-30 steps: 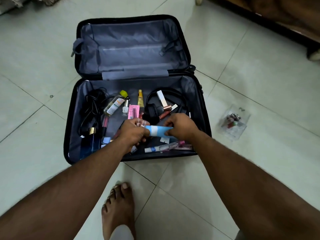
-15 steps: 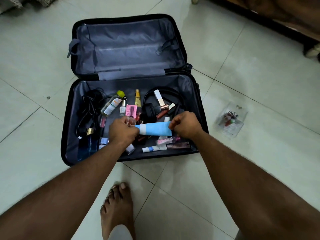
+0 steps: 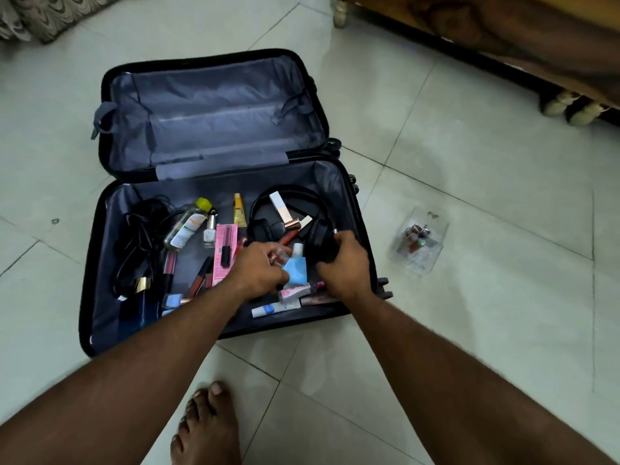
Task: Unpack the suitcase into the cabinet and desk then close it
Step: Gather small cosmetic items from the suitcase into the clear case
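The suitcase (image 3: 214, 196) lay open on the tiled floor (image 3: 469, 297), its near half strewn with cosmetics. The left hand (image 3: 261, 271) had its grip pinched on a light blue tube (image 3: 297, 270) near the tray's centre. At three o'clock of it, the right hand (image 3: 345, 263) gripped the black headphones (image 3: 302, 216) by one earcup. A clear pouch (image 3: 419, 243) sat on the floor at three o'clock of the suitcase.
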